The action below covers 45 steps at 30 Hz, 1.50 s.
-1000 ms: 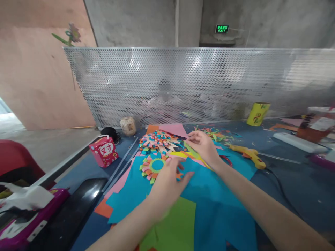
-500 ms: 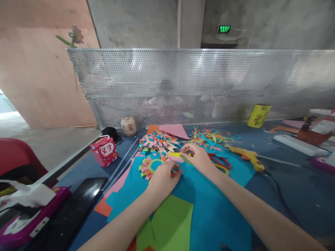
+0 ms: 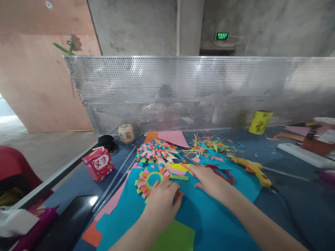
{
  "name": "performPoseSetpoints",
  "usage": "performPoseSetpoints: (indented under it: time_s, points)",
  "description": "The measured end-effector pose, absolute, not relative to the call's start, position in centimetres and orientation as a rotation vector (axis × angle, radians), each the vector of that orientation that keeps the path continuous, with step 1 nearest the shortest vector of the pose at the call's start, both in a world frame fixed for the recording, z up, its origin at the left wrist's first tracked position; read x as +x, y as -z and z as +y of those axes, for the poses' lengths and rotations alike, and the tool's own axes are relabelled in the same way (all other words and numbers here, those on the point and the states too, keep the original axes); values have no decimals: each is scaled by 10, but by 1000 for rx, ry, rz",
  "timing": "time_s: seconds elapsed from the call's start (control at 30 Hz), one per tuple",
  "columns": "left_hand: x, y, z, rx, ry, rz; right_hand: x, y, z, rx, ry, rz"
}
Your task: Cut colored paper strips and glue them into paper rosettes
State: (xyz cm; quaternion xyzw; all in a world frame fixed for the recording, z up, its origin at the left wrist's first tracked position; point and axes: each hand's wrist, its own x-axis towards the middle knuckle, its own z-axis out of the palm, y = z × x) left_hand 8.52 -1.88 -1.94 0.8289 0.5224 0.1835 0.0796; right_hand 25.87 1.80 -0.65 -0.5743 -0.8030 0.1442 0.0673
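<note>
My left hand [image 3: 165,199] rests at the lower right edge of a paper rosette [image 3: 141,186], a ring of pink, orange and green strips with a pale green zigzag inner edge. Its fingers are curled in; what they hold, if anything, is hidden. My right hand [image 3: 209,183] reaches flat over the blue paper [image 3: 220,216], fingers stretched out. Its fingertips are beside an orange paper strip [image 3: 186,170] and close to the red-handled scissors [image 3: 229,177]. Between the hands lies a green paper strip [image 3: 180,177], its left end by the rosette.
Finished rosettes [image 3: 158,150] lie behind, with paper scraps [image 3: 206,146] to their right. A yellow glue gun [image 3: 252,169] is at the right. A red box [image 3: 98,164], clear glue sticks [image 3: 115,179] and a black phone [image 3: 68,223] are leftward. A perforated metal screen [image 3: 125,90] stands behind.
My right hand has let go of the green strip, which now lies on the paper, and has opened out over the scissors. My left hand stays by the rosette. The view has tilted up slightly.
</note>
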Motion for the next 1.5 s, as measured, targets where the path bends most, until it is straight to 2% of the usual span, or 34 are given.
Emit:
performPoseSetpoints:
  time_s: [0.27,0.67,0.8,0.9,1.0,1.1,1.27,1.4,1.5]
  points:
    - [82,23,-17,2399,-579,1542,279,52,46,-1593,-569,-2245]
    - [83,23,-14,2370,-619,1500,282,24,38,-1505,-632,-2238]
    - [81,27,-14,2332,-734,1459,275,13,36,-1571,-181,-2224]
    - [79,33,-13,2241,-948,1459,268,7,29,-1417,207,-2204]
    - [79,40,-10,2156,-1067,1490,261,7,20,-1123,376,-2291]
    - [80,44,-8,2159,-968,1464,262,10,18,-1030,427,-2283]
    - [81,44,-7,2145,-993,1432,268,5,20,-1046,278,-2118]
    - [82,34,-10,2120,-1004,1379,259,-4,10,-1040,-213,-2078]
    - [83,28,-11,2009,-1020,1264,253,-8,5,-966,-402,-2078]
